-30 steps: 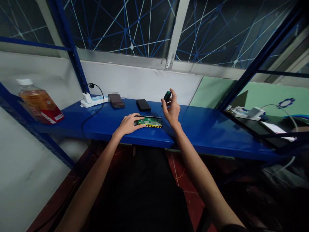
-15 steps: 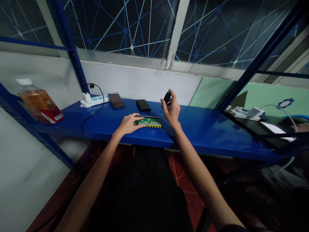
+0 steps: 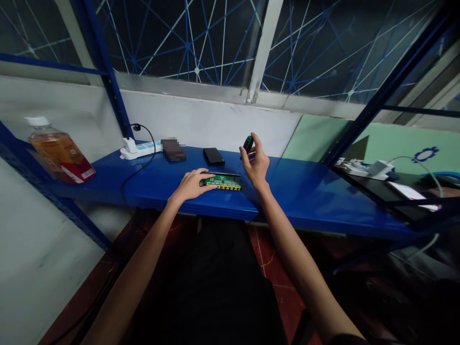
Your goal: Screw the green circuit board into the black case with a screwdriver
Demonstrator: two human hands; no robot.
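Note:
A green circuit board (image 3: 223,181) with a row of yellow ports lies in a black case on the blue shelf (image 3: 309,191). My left hand (image 3: 190,184) rests on the board's left end, fingers curled over it and holding it down. My right hand (image 3: 256,165) grips a screwdriver (image 3: 247,143) with a dark green handle. The tool stands nearly upright, its thin shaft slanting down to the board's right end.
Behind the board lie a small black box (image 3: 213,156), a dark flat object (image 3: 173,149) and a white power strip (image 3: 138,149) with a plugged cable. A bottle of amber liquid (image 3: 57,152) lies at the far left. Papers and cables (image 3: 381,168) sit at the right.
The fingers of my right hand have shifted slightly round the screwdriver handle. My left hand and the board stay where they were.

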